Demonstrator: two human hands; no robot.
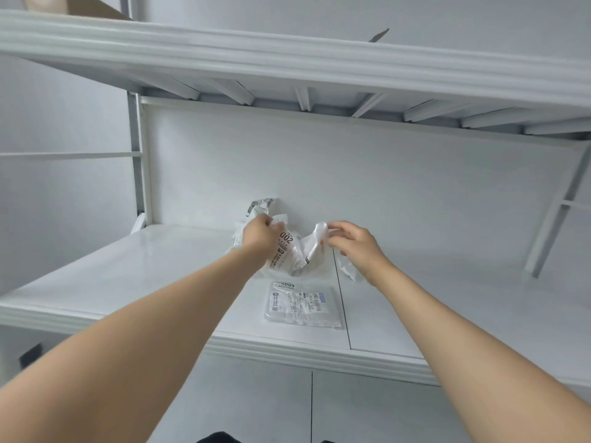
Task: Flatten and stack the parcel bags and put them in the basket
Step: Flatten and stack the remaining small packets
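While both bare arms reach forward into a white shelf unit, the left hand (260, 233) is curled round the left end of a crumpled parcel bag (289, 251), fingers closed on it beside a printed label reading "002". The right hand (353, 243) pinches the bag's right end, thumb and fingertips closed on a raised white fold, the other fingers loosely bent. The bag hangs between the two hands, sagging in the middle, low over the shelf (128, 276) and close to the back panel (351, 171); can't tell if its underside touches the shelf. Behind the left hand more crumpled bag material (260, 204) with a grey-printed strip sticks up against the back panel; separate bag or same one, can't tell. Another white crumpled piece (350, 270) lies on the shelf just under the right wrist. A flat parcel bag (302, 303) labelled "4005" lies flat on the shelf nearer the front edge, just in front of the held bag, apart from both hands. A seam in the shelf board runs just right of it. The upper shelf (287, 59) is overhead, with a brown cardboard edge (89, 6) on top at far left.
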